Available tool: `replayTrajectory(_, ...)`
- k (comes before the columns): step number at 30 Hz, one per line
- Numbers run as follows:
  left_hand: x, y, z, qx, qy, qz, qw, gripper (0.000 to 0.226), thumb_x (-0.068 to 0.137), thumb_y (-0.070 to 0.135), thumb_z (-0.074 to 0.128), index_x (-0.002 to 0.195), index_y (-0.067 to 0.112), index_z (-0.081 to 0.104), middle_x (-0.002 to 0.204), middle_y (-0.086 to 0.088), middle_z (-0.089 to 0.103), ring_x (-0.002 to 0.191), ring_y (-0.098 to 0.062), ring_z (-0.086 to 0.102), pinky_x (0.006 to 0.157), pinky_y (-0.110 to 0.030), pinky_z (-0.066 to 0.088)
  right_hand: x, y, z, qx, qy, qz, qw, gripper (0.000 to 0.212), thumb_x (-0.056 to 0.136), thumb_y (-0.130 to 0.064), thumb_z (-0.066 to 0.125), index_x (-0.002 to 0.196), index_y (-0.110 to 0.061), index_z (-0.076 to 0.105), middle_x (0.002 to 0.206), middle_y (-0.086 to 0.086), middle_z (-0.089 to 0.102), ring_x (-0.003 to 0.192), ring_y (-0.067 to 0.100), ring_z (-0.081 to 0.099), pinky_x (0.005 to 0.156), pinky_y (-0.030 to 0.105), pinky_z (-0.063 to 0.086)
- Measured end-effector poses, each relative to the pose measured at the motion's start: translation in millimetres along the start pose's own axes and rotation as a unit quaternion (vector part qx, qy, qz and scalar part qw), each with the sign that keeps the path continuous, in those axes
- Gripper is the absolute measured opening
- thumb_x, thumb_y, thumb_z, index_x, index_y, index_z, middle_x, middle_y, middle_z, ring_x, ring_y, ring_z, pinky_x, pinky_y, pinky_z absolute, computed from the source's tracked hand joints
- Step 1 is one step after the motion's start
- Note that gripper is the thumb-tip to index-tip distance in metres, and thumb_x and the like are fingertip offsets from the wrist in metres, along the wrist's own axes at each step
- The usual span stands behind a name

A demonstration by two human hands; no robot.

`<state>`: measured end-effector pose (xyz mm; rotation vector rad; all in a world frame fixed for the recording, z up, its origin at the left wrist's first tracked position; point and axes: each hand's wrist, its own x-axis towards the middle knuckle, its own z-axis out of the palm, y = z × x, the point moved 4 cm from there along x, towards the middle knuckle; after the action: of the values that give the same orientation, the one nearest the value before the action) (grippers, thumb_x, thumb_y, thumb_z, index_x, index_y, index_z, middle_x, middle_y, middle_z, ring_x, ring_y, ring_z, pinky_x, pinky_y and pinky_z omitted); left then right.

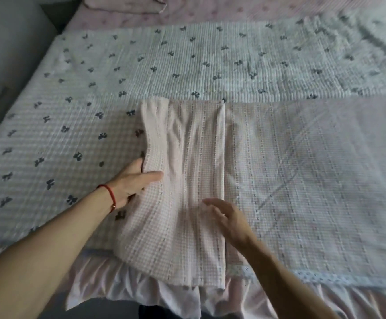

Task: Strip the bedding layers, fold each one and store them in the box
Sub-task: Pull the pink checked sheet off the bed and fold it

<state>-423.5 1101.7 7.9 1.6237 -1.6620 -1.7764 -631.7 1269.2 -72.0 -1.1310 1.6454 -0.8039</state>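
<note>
Bed [210, 14] fills nearly the whole frame, its pink sheet with faint print exposed along the top edge. Over it lies a white ribbed cover with dark bow motifs [187, 61], spanning the upper and left parts of the frame; toward lower left its ground turns to a pale check. On top of that, from centre to right edge, lies a pink-and-white checked sheet [302, 169], spread flat, with a pale lace trim [325, 276] along its near edge at lower right. The sheet's left end is folded over onto itself, forming a narrow doubled panel [187, 180] in the centre of the frame, running from mid-frame down past the mattress edge; its right edge is straight, its left edge bulges and lifts. A pink ruffled bed skirt [118, 279] hangs along the bottom of the frame. A folded pink bundle [122, 5] sits at top centre-left, partly cropped. Left hand [129, 180], lower centre-left, grips the panel's left edge, thumb on top, fingers tucked under the fabric; red cord bracelet [111, 194] on that wrist. Right hand [228, 219], lower centre, motion-blurred, fingers loosely spread and holding nothing, at the panel's right edge; contact with cloth cannot be determined.
</note>
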Motion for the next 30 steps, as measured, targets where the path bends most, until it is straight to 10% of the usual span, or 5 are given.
replayTrajectory(14,-15,151,322,0.132,-0.054,0.189,0.971,0.060,0.095,0.040,0.060,0.146,0.016,0.039,0.121,-0.006,0.069,0.112,-0.024,0.065,0.097,-0.038,0.052,-73,13,-215,0.404,0.086,0.055,0.909,0.058,0.108,-0.043,0.024,0.126,-0.011,0.069,0.122,0.013,0.073,0.116,0.027,0.069,0.095,0.038,0.058)
replayTrajectory(17,-8,121,379,0.162,-0.131,0.140,0.968,0.077,0.101,0.037,0.052,0.161,0.023,0.006,0.104,0.002,0.072,0.105,-0.019,0.065,0.091,-0.029,0.049,-90,65,-244,0.312,0.175,0.151,0.921,0.058,0.102,-0.055,0.041,0.105,-0.009,0.077,0.099,0.017,0.077,0.087,0.023,0.076,0.078,0.039,0.060)
replayTrajectory(21,22,53,366,0.359,-0.062,0.142,0.920,0.059,0.099,0.030,0.045,0.156,0.024,0.031,0.149,-0.003,0.044,0.140,-0.025,0.039,0.116,-0.040,0.032,-109,112,-252,0.110,0.193,0.208,0.953,0.098,0.056,-0.096,0.057,0.094,-0.007,0.066,0.081,0.012,0.069,0.070,0.017,0.065,0.065,0.038,0.053)
replayTrajectory(26,45,7,308,0.520,-0.027,0.132,0.843,0.058,0.103,0.044,0.029,0.157,0.048,0.011,0.168,0.002,-0.013,0.152,-0.030,-0.021,0.122,-0.058,-0.010,-116,126,-241,-0.040,0.142,0.228,0.962,0.041,0.096,-0.045,0.065,0.099,-0.009,0.046,0.092,0.001,0.064,0.088,0.024,0.063,0.083,0.038,0.048)
replayTrajectory(30,69,4,287,0.535,-0.014,0.124,0.835,0.057,0.104,0.051,0.022,0.156,0.052,-0.003,0.166,0.001,-0.024,0.150,-0.028,-0.030,0.122,-0.057,-0.008,-119,145,-241,-0.016,0.172,0.204,0.964,0.030,0.093,-0.046,0.069,0.101,-0.019,0.061,0.089,-0.007,0.073,0.085,0.011,0.069,0.083,0.043,0.054)
